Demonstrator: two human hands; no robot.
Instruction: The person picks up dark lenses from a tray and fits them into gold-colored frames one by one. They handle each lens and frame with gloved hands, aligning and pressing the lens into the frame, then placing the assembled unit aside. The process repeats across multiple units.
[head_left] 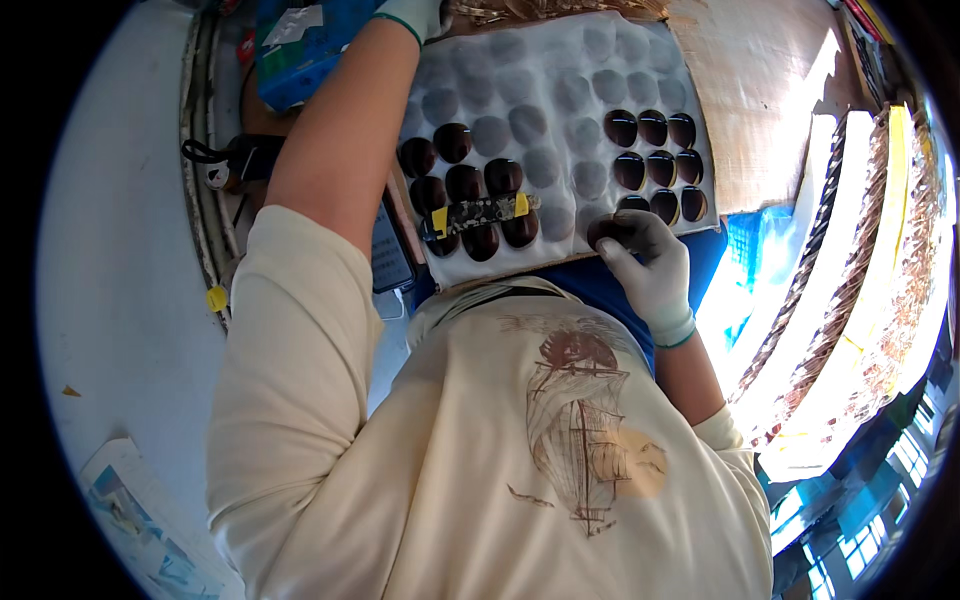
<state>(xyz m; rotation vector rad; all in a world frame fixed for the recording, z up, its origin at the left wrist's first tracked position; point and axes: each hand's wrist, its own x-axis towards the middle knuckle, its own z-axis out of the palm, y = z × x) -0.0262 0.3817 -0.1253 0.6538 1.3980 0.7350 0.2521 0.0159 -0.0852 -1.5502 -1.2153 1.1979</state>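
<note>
A white padded sheet (560, 62) with rows of grey round spots lies before me. Dark sunglass lenses (661, 168) lie in rows at its right side. More dark lenses (464, 183) sit in a group at its left. My right hand (652, 270), in a white glove with a green cuff, pinches one dark lens (606, 230) at the sheet's near edge. My left hand (414, 14), gloved alike, reaches past the sheet's far left corner. The picture's upper edge cuts it off, so its fingers are hidden. A dark speckled strip (480, 214) with yellow tape lies across the left lenses.
A phone (390, 250) with a cable lies left of the sheet, partly behind my left arm. Beyond are a blue package (300, 50) and a black strapped object (245, 157). Long trays of brown pieces (850, 270) stand at right beside the wooden table (755, 100).
</note>
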